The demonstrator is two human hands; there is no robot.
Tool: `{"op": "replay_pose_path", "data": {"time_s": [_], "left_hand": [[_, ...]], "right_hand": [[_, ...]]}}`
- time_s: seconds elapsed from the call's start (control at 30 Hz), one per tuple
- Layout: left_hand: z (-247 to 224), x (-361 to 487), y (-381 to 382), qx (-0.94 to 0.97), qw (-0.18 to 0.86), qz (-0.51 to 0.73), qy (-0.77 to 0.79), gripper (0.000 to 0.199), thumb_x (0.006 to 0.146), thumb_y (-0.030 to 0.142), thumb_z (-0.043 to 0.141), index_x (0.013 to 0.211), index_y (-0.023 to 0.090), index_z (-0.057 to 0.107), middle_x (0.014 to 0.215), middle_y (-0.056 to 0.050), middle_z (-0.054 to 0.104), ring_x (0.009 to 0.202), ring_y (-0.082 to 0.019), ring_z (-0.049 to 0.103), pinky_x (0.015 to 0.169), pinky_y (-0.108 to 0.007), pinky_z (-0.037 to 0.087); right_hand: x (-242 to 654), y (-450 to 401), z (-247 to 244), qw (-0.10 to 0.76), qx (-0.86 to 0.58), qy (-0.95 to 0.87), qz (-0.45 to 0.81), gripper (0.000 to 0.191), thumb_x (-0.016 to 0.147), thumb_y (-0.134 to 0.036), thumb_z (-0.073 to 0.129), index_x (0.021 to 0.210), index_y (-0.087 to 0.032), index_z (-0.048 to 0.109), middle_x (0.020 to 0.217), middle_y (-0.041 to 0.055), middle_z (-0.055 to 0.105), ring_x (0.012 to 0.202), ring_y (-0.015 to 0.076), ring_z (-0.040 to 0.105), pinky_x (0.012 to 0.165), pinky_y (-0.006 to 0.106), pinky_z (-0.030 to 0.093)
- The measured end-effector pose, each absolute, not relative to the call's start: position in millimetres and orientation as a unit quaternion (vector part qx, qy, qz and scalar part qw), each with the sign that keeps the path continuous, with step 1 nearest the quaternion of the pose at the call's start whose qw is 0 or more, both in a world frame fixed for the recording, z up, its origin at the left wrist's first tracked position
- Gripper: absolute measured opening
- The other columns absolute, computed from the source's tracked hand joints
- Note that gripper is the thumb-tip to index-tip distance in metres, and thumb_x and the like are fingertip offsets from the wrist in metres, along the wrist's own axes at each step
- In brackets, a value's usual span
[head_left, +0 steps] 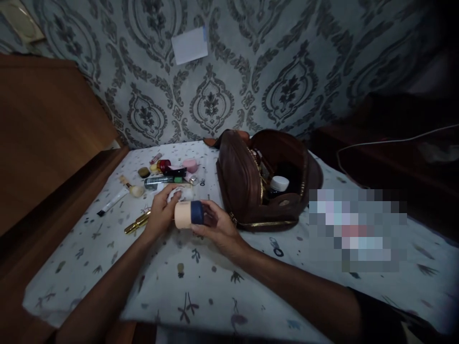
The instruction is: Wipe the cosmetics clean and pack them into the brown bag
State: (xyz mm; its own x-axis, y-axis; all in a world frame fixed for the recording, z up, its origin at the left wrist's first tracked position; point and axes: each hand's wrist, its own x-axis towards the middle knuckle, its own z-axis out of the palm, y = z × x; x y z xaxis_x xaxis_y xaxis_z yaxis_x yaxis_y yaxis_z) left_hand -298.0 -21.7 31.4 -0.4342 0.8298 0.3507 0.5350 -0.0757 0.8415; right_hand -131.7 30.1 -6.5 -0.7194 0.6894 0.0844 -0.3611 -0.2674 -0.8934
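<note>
My right hand (222, 227) grips a small cosmetic jar (183, 215) with a beige body and a dark blue lid, its fingers at the lid end. The jar lies on its side in the air above the table. Just left of it, my left hand (162, 210) is closed on a crumpled white wipe (176, 194), close to the jar's beige end. Right of my hands stands an unzipped brown leather bag (238, 174). Inside it, a white-lidded container (279, 183) shows, with other contents in shadow.
Several cosmetics lie at the left: a gold tube (137, 223), a brush (135, 190), a white tube (112, 202), a green-capped bottle (161, 181) and a pink item (190, 165). A blurred patch (358, 231) hides things at the right. Patterned wall and wooden panel (46, 124) border the table.
</note>
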Motion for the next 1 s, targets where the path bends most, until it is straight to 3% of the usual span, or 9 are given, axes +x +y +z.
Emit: {"op": "replay_pose_path", "data": {"time_s": [0.1,0.23,0.37,0.47,0.63,0.7,0.8,0.9,1.0], "left_hand": [[35.9,-296.3,-24.9,0.519,0.215,0.514,0.649,0.037,0.091,0.046,0.052,0.106,0.017,0.069,0.086,-0.003,0.069,0.073,-0.018,0.060,0.068,-0.028,0.048],[42.7,-290.7,-29.5,0.647,0.148,0.452,0.596,0.040,0.097,0.044,0.045,0.104,0.016,0.074,0.103,-0.009,0.070,0.099,-0.023,0.063,0.091,-0.035,0.047],[43.0,-287.0,-30.6,0.665,0.132,0.439,0.589,0.051,0.103,0.042,0.030,0.111,0.016,0.073,0.109,-0.011,0.069,0.104,-0.023,0.063,0.094,-0.037,0.046],[40.4,-287.2,-29.9,0.661,0.146,0.438,0.592,0.047,0.102,0.042,0.035,0.114,0.016,0.072,0.110,-0.011,0.069,0.104,-0.023,0.063,0.095,-0.036,0.046],[37.0,-290.5,-30.2,0.635,0.177,0.425,0.620,0.042,0.099,0.044,0.044,0.126,0.018,0.063,0.127,-0.010,0.065,0.119,-0.026,0.057,0.105,-0.037,0.041],[36.5,-292.0,-30.7,0.631,0.207,0.410,0.626,0.044,0.094,0.048,0.052,0.127,0.019,0.060,0.125,-0.009,0.064,0.114,-0.027,0.059,0.100,-0.037,0.044],[35.8,-293.1,-31.2,0.621,0.266,0.402,0.618,0.051,0.086,0.053,0.062,0.124,0.020,0.057,0.108,-0.007,0.064,0.094,-0.023,0.062,0.078,-0.032,0.053],[34.2,-292.0,-31.2,0.600,0.310,0.412,0.612,0.049,0.084,0.056,0.063,0.117,0.021,0.058,0.095,-0.004,0.061,0.079,-0.019,0.059,0.057,-0.025,0.051],[32.4,-289.9,-31.1,0.616,0.257,0.410,0.621,0.042,0.088,0.055,0.058,0.111,0.020,0.061,0.090,-0.003,0.060,0.078,-0.019,0.058,0.058,-0.026,0.049]], "right_hand": [[-132.6,31.5,-7.9,0.345,-0.182,-0.495,0.777,0.056,0.059,-0.029,0.088,0.107,-0.024,0.060,0.105,0.0017,0.066,0.096,0.0176,0.063,0.079,0.028,0.053],[-132.6,32.8,-10.3,0.353,-0.209,-0.471,0.781,0.053,0.062,-0.035,0.086,0.107,-0.023,0.060,0.101,0.0019,0.066,0.091,0.0176,0.063,0.070,0.027,0.054],[-131.9,31.8,-10.0,0.355,-0.220,-0.469,0.778,0.053,0.062,-0.034,0.087,0.106,-0.023,0.060,0.103,0.0026,0.066,0.093,0.0181,0.064,0.072,0.027,0.055],[-132.2,31.6,-10.0,0.354,-0.224,-0.471,0.777,0.055,0.061,-0.035,0.087,0.107,-0.023,0.060,0.104,0.0033,0.067,0.093,0.0195,0.064,0.074,0.029,0.055],[-133.0,33.8,-11.4,0.381,-0.197,-0.514,0.743,0.056,0.059,-0.033,0.087,0.107,-0.025,0.059,0.109,0.0033,0.067,0.102,0.0204,0.064,0.091,0.033,0.052],[-133.1,34.4,-12.2,0.384,-0.195,-0.525,0.734,0.058,0.059,-0.032,0.087,0.109,-0.025,0.058,0.112,0.0036,0.066,0.103,0.0206,0.064,0.091,0.034,0.052],[-133.2,34.6,-12.7,0.382,-0.203,-0.528,0.731,0.062,0.058,-0.031,0.087,0.112,-0.025,0.057,0.113,0.0042,0.066,0.104,0.0212,0.065,0.092,0.035,0.052],[-133.1,34.5,-11.8,0.378,-0.209,-0.523,0.735,0.063,0.057,-0.030,0.088,0.112,-0.025,0.059,0.112,0.0044,0.067,0.104,0.0220,0.065,0.094,0.036,0.052],[-133.1,34.6,-11.3,0.376,-0.218,-0.507,0.744,0.062,0.057,-0.029,0.089,0.113,-0.025,0.060,0.113,0.0036,0.067,0.105,0.0216,0.065,0.096,0.037,0.052]]}}
